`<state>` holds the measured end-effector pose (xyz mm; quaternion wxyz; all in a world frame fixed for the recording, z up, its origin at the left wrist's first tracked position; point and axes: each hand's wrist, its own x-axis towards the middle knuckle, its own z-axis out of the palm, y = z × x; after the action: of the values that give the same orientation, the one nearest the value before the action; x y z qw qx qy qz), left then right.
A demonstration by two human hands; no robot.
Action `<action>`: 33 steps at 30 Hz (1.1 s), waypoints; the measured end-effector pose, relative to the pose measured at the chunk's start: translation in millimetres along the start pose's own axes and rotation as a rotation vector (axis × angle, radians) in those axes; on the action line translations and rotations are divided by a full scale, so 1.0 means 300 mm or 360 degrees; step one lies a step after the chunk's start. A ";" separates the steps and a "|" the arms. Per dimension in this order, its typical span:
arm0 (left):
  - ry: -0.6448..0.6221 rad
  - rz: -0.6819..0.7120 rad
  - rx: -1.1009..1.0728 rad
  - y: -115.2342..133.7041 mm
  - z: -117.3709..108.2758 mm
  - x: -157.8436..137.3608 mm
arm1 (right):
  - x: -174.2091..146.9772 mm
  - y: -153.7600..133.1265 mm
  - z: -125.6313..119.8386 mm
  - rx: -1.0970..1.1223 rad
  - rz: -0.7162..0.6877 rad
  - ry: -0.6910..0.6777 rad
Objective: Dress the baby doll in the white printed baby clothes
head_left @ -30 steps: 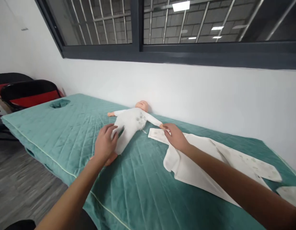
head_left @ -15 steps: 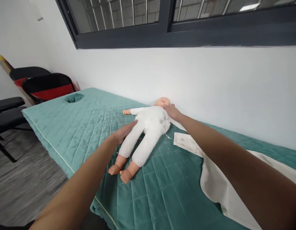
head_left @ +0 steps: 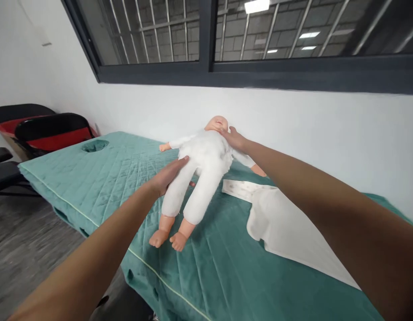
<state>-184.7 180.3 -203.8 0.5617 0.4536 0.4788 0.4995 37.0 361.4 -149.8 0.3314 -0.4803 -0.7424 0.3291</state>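
A baby doll (head_left: 206,154) with a white cloth body and bare vinyl head, hands and feet is held face up, tilted, its head end raised toward the wall. My left hand (head_left: 171,174) grips the doll at the hip and thigh, thumb on top and fingers underneath, partly hidden. Up at the neck and shoulder, my right hand (head_left: 233,137) holds the doll, its other fingers hidden behind it. To the right of the doll, a white cloth (head_left: 280,218) with a patterned strip lies spread on the green quilted bed cover (head_left: 226,258), partly behind my right forearm.
The bed cover has a round hole (head_left: 95,146) at its far left end. Folding chairs (head_left: 54,131) in black and red stand beyond it. A white wall (head_left: 293,133) and a dark-framed, barred window (head_left: 206,40) run along the back.
The doll has been raised from the bed, head end higher, with both hands on it. My left fingers now reach beneath its thigh. The view has shifted right and tilted up.
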 end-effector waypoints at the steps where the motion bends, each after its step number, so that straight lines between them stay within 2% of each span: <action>1: -0.0017 0.0049 -0.0033 0.014 0.044 -0.012 | -0.019 -0.017 -0.051 -0.0042 -0.0006 0.0014; 4: -0.0092 0.0185 -0.0124 0.025 0.206 -0.042 | -0.098 -0.022 -0.214 -0.0172 -0.0012 0.0050; 7: -0.0206 0.0250 -0.0204 -0.021 0.409 -0.063 | -0.202 0.054 -0.373 -0.0268 0.0034 0.0124; 13: -0.0302 0.0184 -0.0223 -0.266 0.825 -0.049 | -0.445 0.377 -0.617 -0.0352 0.0269 0.0214; 17: -0.0360 0.0113 -0.0213 -0.413 1.008 -0.024 | -0.580 0.582 -0.713 -0.0421 0.0469 0.0202; 22: -0.0322 0.0032 -0.0137 -0.468 1.110 -0.037 | -0.638 0.729 -0.755 -0.0433 0.0561 0.0091; 29: -0.0214 -0.0144 -0.0077 -0.465 1.146 -0.070 | -0.628 0.793 -0.751 -0.0570 0.0522 0.0016; 31: -0.0120 -0.0081 0.0157 -0.460 1.133 -0.084 | -0.633 0.785 -0.773 -0.0651 0.0488 0.0020; 33: 0.0043 0.0113 0.0591 -0.444 1.107 -0.097 | -0.640 0.753 -0.797 -0.0808 0.0431 0.0077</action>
<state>160.2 129.2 -289.8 0.4440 0.5593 0.5540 0.4280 403.2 296.1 -231.1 0.1711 -0.6504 -0.7221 0.1624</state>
